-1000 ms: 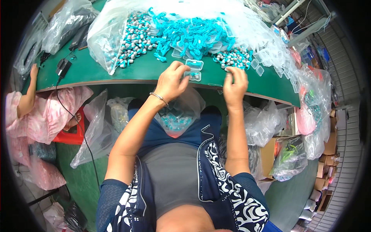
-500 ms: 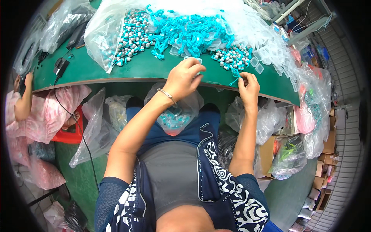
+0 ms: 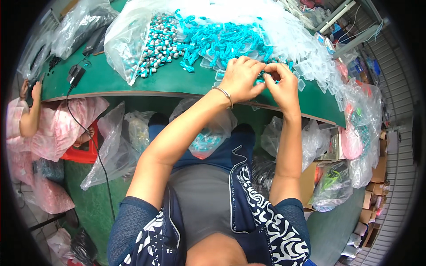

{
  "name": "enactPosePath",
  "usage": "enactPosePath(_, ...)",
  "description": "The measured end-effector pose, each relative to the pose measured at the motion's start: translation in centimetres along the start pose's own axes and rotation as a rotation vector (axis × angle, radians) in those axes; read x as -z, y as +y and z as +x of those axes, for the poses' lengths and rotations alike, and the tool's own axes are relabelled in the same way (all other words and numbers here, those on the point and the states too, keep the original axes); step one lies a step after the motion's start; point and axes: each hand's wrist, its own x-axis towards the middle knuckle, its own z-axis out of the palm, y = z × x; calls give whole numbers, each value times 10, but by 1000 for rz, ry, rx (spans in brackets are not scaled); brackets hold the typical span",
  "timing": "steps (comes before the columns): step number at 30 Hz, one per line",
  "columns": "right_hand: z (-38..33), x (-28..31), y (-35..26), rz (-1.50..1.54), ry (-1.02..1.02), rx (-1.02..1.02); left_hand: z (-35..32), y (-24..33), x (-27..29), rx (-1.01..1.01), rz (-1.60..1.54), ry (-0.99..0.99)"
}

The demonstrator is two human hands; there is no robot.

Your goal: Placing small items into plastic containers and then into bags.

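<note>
My left hand and my right hand meet over the near edge of the green table. Their fingers are closed and pinch a small teal cord, mostly hidden by the fingers. By the left hand's knuckles sits a small clear plastic case with some teal in it. Beyond the hands spreads a heap of teal cords. To its left lies a pile of grey-and-teal beads. A second bead pile is largely covered by my right hand.
Many clear plastic cases cover the table's right side. A clear bag stands left of the beads. In my lap rests a bag of teal pieces. A black adapter trails a cable. Another person's arm shows at far left.
My left hand has moved right and my right hand slightly up and inward, so they now meet. The teal cord that dangled from my right fingers is now between both hands.
</note>
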Motion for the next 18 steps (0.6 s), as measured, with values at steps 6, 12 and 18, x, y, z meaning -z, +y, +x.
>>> enactPosePath(6,10,-5,-2,360,-53,-166,3,-15,7,30,-131,0)
enactPosePath(12,10,1,3,543,-64,-177,9,-22,22,177,-616,-94)
enactPosePath(18,5,-1,-8,104,8,122,9,-21,30,371,-919,-175)
